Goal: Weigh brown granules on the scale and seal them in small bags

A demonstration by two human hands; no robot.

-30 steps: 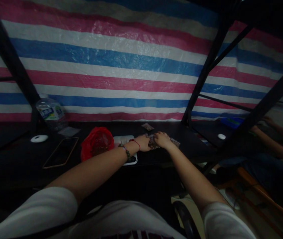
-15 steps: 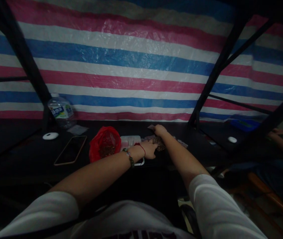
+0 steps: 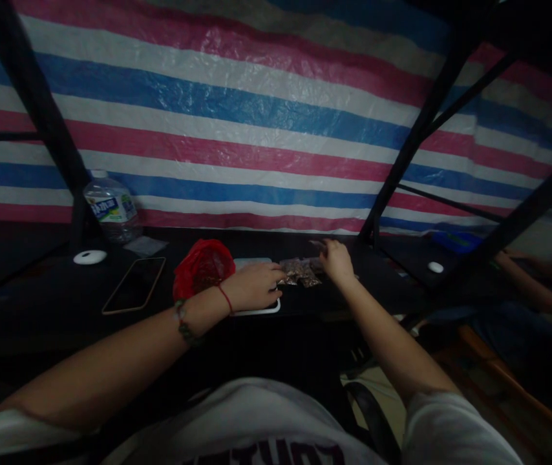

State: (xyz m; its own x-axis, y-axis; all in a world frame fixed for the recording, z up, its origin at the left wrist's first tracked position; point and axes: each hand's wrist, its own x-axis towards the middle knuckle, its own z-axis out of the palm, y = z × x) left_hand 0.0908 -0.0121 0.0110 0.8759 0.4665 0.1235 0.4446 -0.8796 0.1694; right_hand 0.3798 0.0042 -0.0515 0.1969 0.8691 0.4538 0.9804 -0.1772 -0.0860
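Note:
My left hand (image 3: 255,286) reaches over a white-rimmed tray (image 3: 271,310), palm down, its fingers apart and the tips near small clear bags (image 3: 299,272) of brown bits. A red plastic bag (image 3: 204,266), its mouth wide, stands to the left with brown bits inside. My right hand (image 3: 338,259) is at the far right of the small bags, with thumb and fingers pinched on a small clear plastic bag (image 3: 317,245). Dim light and blur hide what that bag holds.
On the dark table (image 3: 169,326) lie a phone (image 3: 134,285), a white oval object (image 3: 90,257) and a flat clear packet (image 3: 145,246). A plastic bottle (image 3: 114,210) stands behind. Black frame posts rise either side. A person's arm (image 3: 530,281) shows at right, near a blue tray (image 3: 455,241).
My left hand has drawn back leftward from the small bags to over the tray. My right hand has shifted a little to the right, still pinching the small bag. The view has turned slightly.

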